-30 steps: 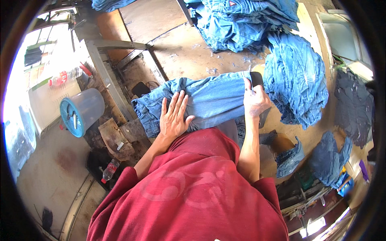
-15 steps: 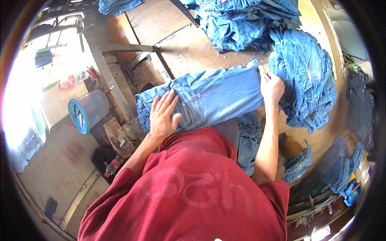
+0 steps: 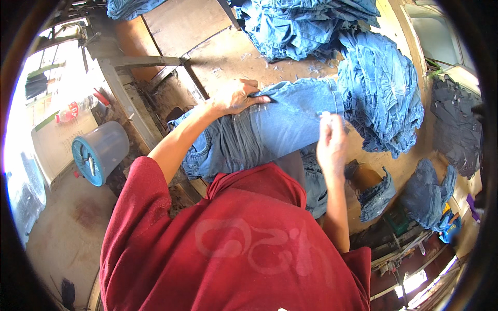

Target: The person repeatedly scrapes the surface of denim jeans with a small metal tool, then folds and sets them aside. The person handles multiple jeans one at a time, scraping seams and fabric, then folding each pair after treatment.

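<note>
A pair of blue jeans point(image 3: 290, 119) stretches across in front of me, its waist end to the left and its leg end to the right. My left hand point(image 3: 239, 97) pinches the far edge of the cloth, bunching it between thumb and fingers. Closed over the near side of the leg end is my right hand point(image 3: 333, 142). A small whitish bit shows at its fingertips, too small to name. Just beyond the leg end, a heap of blue jeans point(image 3: 384, 88) hangs over the table's right part.
Another stack of jeans point(image 3: 306, 31) lies at the far side of the wooden table point(image 3: 218, 57). To the left are a wooden frame point(image 3: 127, 98) and a clear bucket with a blue rim point(image 3: 106, 150). Dark garments point(image 3: 428, 192) lie at the right.
My left hand has moved from lying flat on the jeans to gripping their far edge, further right. My right hand has come off the far corner and moved nearer to me.
</note>
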The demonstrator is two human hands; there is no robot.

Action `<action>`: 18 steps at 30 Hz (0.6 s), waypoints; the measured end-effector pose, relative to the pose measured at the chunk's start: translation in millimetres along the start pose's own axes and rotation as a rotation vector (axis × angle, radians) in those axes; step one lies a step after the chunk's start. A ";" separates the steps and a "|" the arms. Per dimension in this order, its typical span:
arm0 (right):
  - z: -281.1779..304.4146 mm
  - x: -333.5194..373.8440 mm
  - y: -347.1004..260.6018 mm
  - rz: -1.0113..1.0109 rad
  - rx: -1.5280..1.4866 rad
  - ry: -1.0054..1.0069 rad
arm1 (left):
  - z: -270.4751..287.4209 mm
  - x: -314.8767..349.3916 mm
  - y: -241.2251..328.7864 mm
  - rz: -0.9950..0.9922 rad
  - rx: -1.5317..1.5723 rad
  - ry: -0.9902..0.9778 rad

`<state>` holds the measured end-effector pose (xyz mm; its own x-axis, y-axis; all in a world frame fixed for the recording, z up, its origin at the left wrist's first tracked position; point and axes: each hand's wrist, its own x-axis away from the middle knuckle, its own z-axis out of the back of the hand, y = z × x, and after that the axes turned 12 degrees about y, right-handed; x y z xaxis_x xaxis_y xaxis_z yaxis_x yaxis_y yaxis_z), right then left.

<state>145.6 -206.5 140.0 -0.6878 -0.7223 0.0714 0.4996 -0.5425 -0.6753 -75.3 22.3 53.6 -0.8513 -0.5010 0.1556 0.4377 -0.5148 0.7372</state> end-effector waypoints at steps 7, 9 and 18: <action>-61.9 53.8 -40.4 0.242 -0.064 -0.073 | 11.2 -10.8 -17.1 0.268 0.080 -0.339; -75.4 55.2 -41.2 0.347 -0.010 0.029 | 6.4 -8.0 -21.0 0.244 0.096 -0.209; -82.7 49.0 -48.6 0.410 0.259 0.017 | -13.3 1.3 -33.8 0.060 0.261 0.103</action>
<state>44.1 -180.1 115.7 -0.4144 -0.8929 -0.1761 0.8445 -0.3051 -0.4402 -87.3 29.8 20.1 -0.7867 -0.5998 0.1462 0.3853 -0.2921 0.8753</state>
